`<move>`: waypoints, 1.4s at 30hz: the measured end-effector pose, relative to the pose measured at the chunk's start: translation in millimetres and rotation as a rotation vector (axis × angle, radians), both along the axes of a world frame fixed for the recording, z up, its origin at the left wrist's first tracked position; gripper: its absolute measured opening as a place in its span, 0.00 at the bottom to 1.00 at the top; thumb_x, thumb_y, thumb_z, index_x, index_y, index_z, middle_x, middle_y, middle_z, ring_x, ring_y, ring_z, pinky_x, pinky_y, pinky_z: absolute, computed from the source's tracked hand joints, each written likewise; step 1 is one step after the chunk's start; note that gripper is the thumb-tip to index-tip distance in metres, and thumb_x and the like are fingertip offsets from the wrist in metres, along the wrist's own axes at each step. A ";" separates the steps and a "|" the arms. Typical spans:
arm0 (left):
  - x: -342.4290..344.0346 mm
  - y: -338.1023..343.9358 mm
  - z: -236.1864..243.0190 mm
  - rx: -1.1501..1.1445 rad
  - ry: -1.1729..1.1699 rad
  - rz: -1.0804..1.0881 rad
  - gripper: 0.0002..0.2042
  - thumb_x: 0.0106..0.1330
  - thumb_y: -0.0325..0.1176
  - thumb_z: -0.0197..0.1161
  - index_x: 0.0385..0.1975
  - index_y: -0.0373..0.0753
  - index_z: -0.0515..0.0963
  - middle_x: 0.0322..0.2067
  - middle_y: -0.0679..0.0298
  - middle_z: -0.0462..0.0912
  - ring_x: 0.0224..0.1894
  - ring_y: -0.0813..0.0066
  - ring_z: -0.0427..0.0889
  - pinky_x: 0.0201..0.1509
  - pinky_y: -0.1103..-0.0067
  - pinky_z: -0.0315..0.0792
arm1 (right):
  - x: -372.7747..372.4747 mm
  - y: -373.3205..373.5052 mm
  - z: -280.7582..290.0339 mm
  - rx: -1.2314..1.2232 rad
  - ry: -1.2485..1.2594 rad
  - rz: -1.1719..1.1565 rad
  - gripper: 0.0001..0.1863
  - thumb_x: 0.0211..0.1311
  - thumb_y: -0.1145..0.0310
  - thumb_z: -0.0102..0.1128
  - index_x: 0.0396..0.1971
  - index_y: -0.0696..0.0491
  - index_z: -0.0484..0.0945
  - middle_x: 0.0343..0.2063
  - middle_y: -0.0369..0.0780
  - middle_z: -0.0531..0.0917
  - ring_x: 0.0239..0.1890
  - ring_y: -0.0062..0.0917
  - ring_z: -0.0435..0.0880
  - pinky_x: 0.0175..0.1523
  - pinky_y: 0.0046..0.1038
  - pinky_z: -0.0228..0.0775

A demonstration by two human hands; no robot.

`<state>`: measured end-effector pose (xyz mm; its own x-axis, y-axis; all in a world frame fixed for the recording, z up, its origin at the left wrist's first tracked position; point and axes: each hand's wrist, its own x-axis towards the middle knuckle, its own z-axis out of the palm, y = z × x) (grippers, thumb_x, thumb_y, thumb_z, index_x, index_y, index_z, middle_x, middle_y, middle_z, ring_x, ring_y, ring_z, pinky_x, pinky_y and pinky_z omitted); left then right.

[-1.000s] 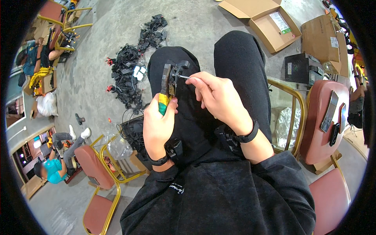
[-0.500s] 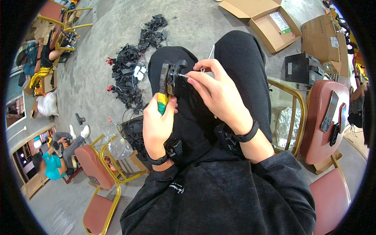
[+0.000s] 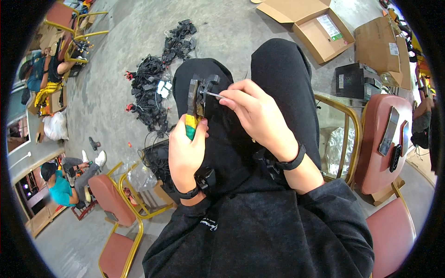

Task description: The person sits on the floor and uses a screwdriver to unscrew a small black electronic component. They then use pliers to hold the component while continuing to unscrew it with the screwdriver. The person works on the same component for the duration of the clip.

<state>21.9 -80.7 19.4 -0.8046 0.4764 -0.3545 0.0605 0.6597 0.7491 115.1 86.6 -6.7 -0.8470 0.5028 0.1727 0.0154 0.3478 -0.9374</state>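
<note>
My left hand (image 3: 185, 150) is closed around the yellow and green grip of pliers (image 3: 190, 125), whose dark jaws point away from me above my left thigh. Against the jaws' right side sits a small black plastic part (image 3: 212, 80), its lower end close to my left thumb; how it is held there is partly hidden. My right hand (image 3: 254, 111) pinches a thin metal rod (image 3: 212, 94) between thumb and fingertips. The rod's free end meets the black part from the right. My fingers cover the rest of it.
Tangled black cables and devices (image 3: 150, 90) lie on the floor at left. An open cardboard box (image 3: 320, 41) and a black box (image 3: 354, 81) are at far right. A chair seat (image 3: 371, 157) beside me carries phones. Other people sit at left.
The rod's upright length, visible above my right hand before, no longer shows. My right fingers have curled in and turned slightly. The left hand with the pliers has barely moved.
</note>
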 end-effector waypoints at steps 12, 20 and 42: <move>4.0 -7.4 2.0 0.149 -0.007 0.042 0.11 0.70 0.35 0.64 0.35 0.31 0.76 0.24 0.56 0.84 0.27 0.67 0.86 0.34 0.73 0.75 | -3.0 -0.3 1.3 0.117 0.089 0.018 0.07 0.65 0.69 0.66 0.39 0.56 0.84 0.33 0.41 0.82 0.32 0.34 0.84 0.37 0.31 0.77; 6.8 -12.4 0.6 0.105 0.066 0.009 0.10 0.69 0.33 0.64 0.37 0.30 0.76 0.27 0.52 0.83 0.28 0.59 0.84 0.34 0.72 0.75 | -5.2 -1.3 1.6 0.291 0.140 -0.014 0.12 0.56 0.75 0.71 0.41 0.54 0.84 0.38 0.41 0.79 0.34 0.34 0.82 0.39 0.32 0.75; 13.2 -12.2 17.1 0.077 0.106 0.009 0.10 0.67 0.32 0.65 0.40 0.32 0.77 0.29 0.45 0.82 0.34 0.42 0.83 0.37 0.63 0.75 | 3.9 -4.9 16.8 -0.347 -0.159 0.107 0.08 0.73 0.71 0.56 0.40 0.56 0.83 0.21 0.38 0.82 0.21 0.19 0.82 0.28 0.25 0.73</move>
<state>35.0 -92.9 36.5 -0.8396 0.4919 -0.2304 0.1364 0.6015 0.7872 118.9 81.7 10.2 -0.9002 0.4158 -0.1296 0.1506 0.0180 -0.9884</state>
